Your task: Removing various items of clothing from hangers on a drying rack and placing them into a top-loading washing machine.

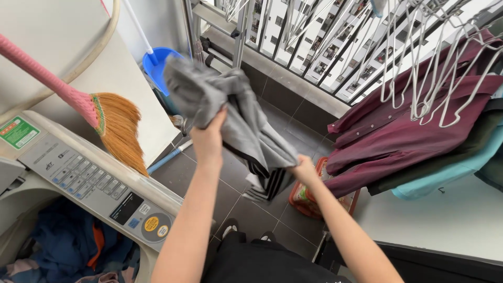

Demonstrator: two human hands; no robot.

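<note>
A grey garment (230, 107) with black-and-white striped trim hangs bunched in the air in front of me. My left hand (208, 137) grips its upper middle, raised high. My right hand (305, 169) holds its lower right edge, lower and closer to the hanging clothes. Both arms reach up from the bottom of the view. The garment's striped end (264, 183) dangles below my hands over the dark tiled floor.
A top-loading washing machine (78, 178) with wet clothes inside (73, 246) stands at the left. A pink-handled broom (112, 123) leans behind it. A maroon shirt (398, 136) and other clothes hang on wire hangers (435, 78) at the right. An orange basket (309, 202) sits on the floor.
</note>
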